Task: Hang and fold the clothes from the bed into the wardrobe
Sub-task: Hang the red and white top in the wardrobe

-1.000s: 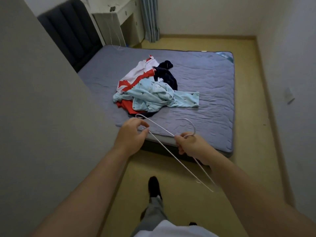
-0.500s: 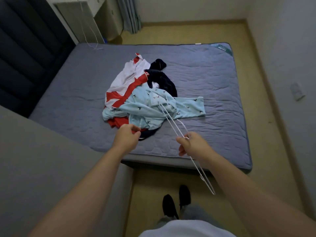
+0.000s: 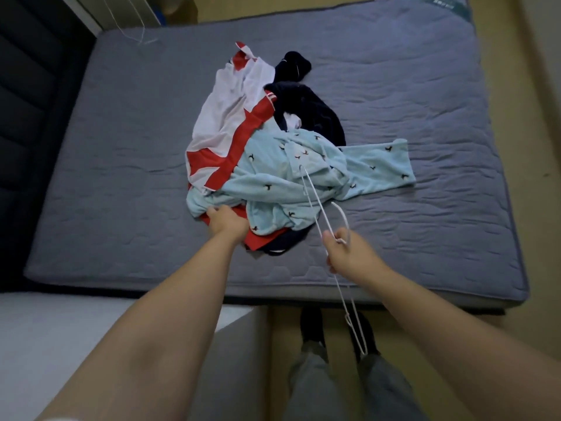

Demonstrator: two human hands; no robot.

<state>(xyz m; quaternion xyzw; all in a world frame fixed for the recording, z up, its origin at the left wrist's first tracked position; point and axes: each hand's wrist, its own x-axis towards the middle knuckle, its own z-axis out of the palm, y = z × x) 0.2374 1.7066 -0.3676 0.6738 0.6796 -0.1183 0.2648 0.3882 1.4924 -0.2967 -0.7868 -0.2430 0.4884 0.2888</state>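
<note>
Clothes [image 3: 282, 159]: a loose heap in the middle of the bed [image 3: 121, 153], pale blue top [image 3: 373, 168] uppermost.
Left hand [image 3: 226, 218]: at the heap's near edge, fingers tucked into the fabric; I cannot tell if they grip.
Right hand [image 3: 349, 253]: pinches the thin white hanger [image 3: 316, 205] near its hook.
Handling: soft, light, floppy cloth, probably tangled; best lifted by collar or shoulders.

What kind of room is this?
Most likely a bedroom: a wide grey quilted mattress, a dark padded headboard at one end, and a heap of rumpled clothes on top.
</note>
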